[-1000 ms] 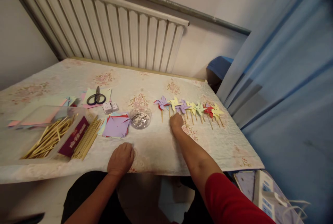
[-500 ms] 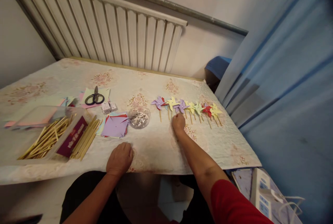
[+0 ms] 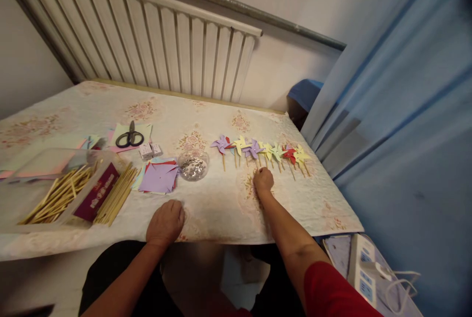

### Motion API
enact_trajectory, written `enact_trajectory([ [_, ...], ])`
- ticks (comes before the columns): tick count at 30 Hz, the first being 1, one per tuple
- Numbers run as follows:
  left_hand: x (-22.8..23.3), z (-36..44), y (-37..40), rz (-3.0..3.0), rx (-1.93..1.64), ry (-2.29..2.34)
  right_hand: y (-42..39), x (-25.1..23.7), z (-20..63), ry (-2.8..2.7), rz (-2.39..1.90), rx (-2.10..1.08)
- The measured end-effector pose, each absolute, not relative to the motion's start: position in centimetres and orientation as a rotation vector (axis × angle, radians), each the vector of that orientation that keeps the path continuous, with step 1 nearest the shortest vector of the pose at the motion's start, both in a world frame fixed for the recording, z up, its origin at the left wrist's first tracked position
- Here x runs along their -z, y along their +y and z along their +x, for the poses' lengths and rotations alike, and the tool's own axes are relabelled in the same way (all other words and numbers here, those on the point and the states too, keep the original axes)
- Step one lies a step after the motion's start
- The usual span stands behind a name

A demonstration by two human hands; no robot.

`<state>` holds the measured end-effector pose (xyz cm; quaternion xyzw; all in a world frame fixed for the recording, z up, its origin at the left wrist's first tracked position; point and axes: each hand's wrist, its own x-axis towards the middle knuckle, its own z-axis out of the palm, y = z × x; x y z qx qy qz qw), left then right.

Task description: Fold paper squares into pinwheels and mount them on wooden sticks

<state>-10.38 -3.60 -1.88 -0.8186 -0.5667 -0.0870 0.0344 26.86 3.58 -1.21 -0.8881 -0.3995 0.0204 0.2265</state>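
My left hand [image 3: 165, 222] rests on the front edge of the cloth with its fingers curled in and nothing visible in it. My right hand [image 3: 263, 180] is closed, just below the stick ends of a row of paper pinwheels; its fingertips are hidden, so whether it grips anything cannot be seen. Among the pinwheels are a purple pinwheel [image 3: 254, 149], a yellow pinwheel [image 3: 241, 145], a green pinwheel [image 3: 278, 152] and a red pinwheel [image 3: 290, 154]. Left of them sits a round clear dish [image 3: 193, 167] of small shiny pieces, beside a stack of slit paper squares [image 3: 159, 177].
A clear plastic box [image 3: 79, 204] holds wooden sticks, with more sticks [image 3: 116, 196] alongside it. Black-handled scissors [image 3: 130, 136] lie on paper sheets near two small boxes [image 3: 150, 150]. A radiator [image 3: 177, 46] stands behind the table; a blue curtain [image 3: 391, 110] and power strip [image 3: 363, 270] are at right.
My right hand has drawn back slightly towards me and to the right, away from the purple pinwheel. My left hand stays at the table edge. The view has shifted a little.
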Motion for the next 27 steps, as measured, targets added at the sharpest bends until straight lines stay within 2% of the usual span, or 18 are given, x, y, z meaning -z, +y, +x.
enact_trajectory([
  [27,1.9,-10.3,-3.6,-2.515,0.280,-1.731,4.2,1.5,27.4,-0.921,-2.428,0.045],
])
